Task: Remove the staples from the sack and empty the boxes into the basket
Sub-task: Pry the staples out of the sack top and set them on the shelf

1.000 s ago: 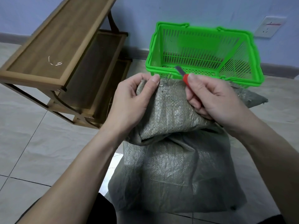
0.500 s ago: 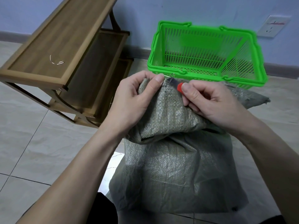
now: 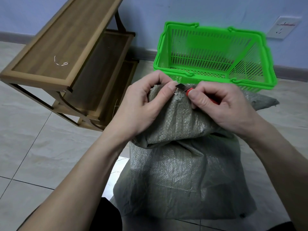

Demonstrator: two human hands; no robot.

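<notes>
A grey-green woven sack (image 3: 183, 172) stands on the tiled floor in front of me, its top folded over. My left hand (image 3: 143, 104) pinches the folded top edge. My right hand (image 3: 221, 104) grips a red-handled utility knife (image 3: 184, 88), whose metal blade lies against a staple (image 3: 177, 92) at the sack's top edge. A bright green plastic basket (image 3: 215, 54) sits just behind the sack, with nothing in it. No boxes are visible; the sack hides its contents.
A low wooden shelf rack (image 3: 66, 52) stands to the left, with bent pulled staples (image 3: 60, 61) lying on its top board. A wall with a socket (image 3: 283, 27) runs behind the basket. Pale floor tiles surround the sack.
My right hand has lowered the knife and swung its blade leftward, from pointing up near the basket rim to lying on the staple at the sack's edge. My left hand keeps its pinch.
</notes>
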